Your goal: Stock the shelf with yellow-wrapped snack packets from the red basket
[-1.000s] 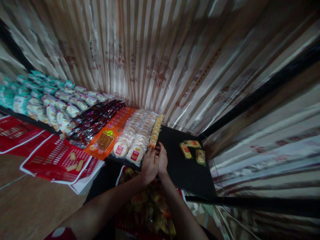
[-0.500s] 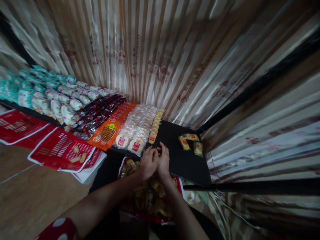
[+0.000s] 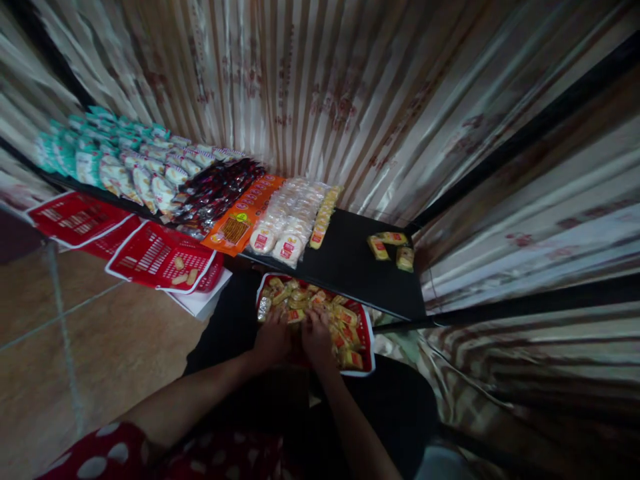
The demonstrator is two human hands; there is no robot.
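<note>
Nearest to us, a red sleeve with white dots (image 3: 113, 453) covers the left upper arm; more of it shows than one second ago. Both forearms reach forward over dark trousers (image 3: 400, 393).

We note the main change at the hands. One second ago they were together at the front end of a row of yellow packets (image 3: 324, 220); now the left hand (image 3: 273, 340) and right hand (image 3: 317, 333) are lowered into a red white-rimmed container (image 3: 372, 340) at the lap, spaced apart. Grip state: fingers of both hands are bent among yellow-wrapped snacks (image 3: 346, 317); we cannot tell whether either has closed on one. A single wrapped snack (image 3: 295, 315) lies between the two hands.

Beyond the container, a black shelf (image 3: 360, 267) carries the row, whose front end is now unobstructed. To its right, three loose yellow packets (image 3: 379, 248) keep their arrangement. To its left we find, in order, round cracker packs (image 3: 290, 248), an orange pouch (image 3: 235, 230) and dark red packets (image 3: 220, 187). Furthest away hangs a striped curtain (image 3: 320, 80).
</note>
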